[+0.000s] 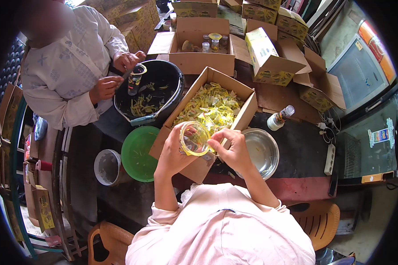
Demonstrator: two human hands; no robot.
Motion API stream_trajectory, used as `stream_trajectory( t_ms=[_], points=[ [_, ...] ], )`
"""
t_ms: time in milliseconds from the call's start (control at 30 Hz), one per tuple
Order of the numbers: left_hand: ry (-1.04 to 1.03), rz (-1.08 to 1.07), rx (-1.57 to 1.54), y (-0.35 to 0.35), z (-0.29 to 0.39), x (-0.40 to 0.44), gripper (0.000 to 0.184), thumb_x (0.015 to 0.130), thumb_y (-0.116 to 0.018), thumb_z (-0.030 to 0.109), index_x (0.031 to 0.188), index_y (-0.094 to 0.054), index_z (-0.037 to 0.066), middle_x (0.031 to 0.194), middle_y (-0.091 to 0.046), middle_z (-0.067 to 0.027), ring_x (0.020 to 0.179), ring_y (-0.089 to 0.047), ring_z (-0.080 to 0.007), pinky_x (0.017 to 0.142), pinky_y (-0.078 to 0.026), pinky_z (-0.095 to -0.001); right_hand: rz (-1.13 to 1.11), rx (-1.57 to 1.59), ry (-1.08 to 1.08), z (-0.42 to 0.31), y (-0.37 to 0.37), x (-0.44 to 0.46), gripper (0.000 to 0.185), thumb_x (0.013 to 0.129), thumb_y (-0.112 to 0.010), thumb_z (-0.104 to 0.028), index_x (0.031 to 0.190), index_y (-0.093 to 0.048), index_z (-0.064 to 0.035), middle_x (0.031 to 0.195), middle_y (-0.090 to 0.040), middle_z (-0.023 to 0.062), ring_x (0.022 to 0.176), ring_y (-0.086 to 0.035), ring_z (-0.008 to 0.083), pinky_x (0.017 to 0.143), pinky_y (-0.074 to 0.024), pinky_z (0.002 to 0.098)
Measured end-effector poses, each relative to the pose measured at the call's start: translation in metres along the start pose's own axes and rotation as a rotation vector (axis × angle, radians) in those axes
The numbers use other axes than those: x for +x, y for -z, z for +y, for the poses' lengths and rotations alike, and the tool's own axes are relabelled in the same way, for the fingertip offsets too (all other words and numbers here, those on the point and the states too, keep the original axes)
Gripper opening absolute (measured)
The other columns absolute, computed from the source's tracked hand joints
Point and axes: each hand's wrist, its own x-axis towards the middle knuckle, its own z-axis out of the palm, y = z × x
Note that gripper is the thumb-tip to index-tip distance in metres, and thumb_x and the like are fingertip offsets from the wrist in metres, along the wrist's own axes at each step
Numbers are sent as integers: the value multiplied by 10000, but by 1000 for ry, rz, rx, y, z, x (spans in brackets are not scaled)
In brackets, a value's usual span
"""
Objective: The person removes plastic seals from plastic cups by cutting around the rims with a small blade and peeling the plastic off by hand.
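Note:
My left hand (169, 153) is wrapped round a clear plastic cup (195, 139) with a yellow rim, its round mouth turned up toward me. My right hand (231, 146) pinches at the right side of that rim with thumb and fingertips; any small strip between them is too fine to make out. Just beyond both hands, a cardboard box (250, 106) holds a heap of yellow and clear plastic scraps (214, 104). To the right of my right hand sits a shiny metal bowl (263, 152).
Across the table a person (75, 57) holds a printed cup (135, 81) and a blade-like tool over a black bucket (174, 99). Left of me stand a green basin (139, 152) and a white pail (107, 168). Stacked cups (280, 118) and an open carton (201, 64) lie beyond.

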Motion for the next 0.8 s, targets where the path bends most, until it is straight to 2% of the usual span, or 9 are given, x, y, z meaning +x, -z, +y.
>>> stream_trajectory(
  t_ms=[167,367,467,567,600,700,733,800],
  points=[
    [-44,25,105,-3,-1,1,618,631,-787,177,1139,-459,52,949,-588,-111,896,-585,-269,795,-469,-365,33,-179,27,5,-7,-2,142,832,-600,-197,772,-600,-68,733,-579,39,709,-546,211,743,-309,340],
    [29,-97,-46,1,0,0,627,620,-791,167,1136,-454,51,971,-599,-128,920,-596,-264,816,-467,-355,119,-152,64,12,-8,6,95,815,-620,-164,789,-591,-78,726,-572,38,700,-543,211,732,-310,339],
    [68,-146,-143,3,3,-2,652,582,-810,160,1124,-465,46,1005,-602,-112,927,-603,-237,824,-468,-339,170,-157,90,16,-2,16,100,809,-628,-161,785,-597,-69,714,-585,42,689,-566,214,725,-329,325],
    [-87,-124,-93,9,5,-6,670,549,-822,149,1115,-481,43,1011,-605,-85,913,-605,-200,817,-473,-319,281,-61,-22,34,1,29,140,799,-641,-138,739,-580,-27,670,-599,67,643,-565,219,680,-377,314],
    [-72,-112,-48,11,6,-8,681,523,-827,143,1108,-493,40,1016,-604,-69,913,-597,-174,821,-471,-303,310,-181,45,37,4,32,123,792,-648,-130,752,-597,-25,661,-610,66,642,-583,207,685,-399,312],
    [-93,-58,-108,13,0,-8,651,544,-816,119,1107,-499,41,992,-602,-60,879,-589,-150,803,-470,-278,251,-256,119,52,1,35,86,779,-655,-122,783,-630,-40,656,-615,58,639,-600,204,692,-402,308],
    [-52,-61,-246,12,-2,-8,651,555,-808,105,1118,-488,38,990,-596,-57,872,-582,-140,796,-469,-269,87,-275,-64,61,-3,33,148,753,-682,-170,862,-661,-72,859,-640,87,840,-611,218,782,-385,345],
    [30,-69,-523,7,-4,-10,652,577,-792,79,1141,-468,31,985,-584,-52,859,-569,-119,781,-466,-250,-53,-562,-14,80,-14,24,204,743,-694,-217,901,-667,-91,1028,-594,103,999,-549,224,840,-346,386]
  ],
)
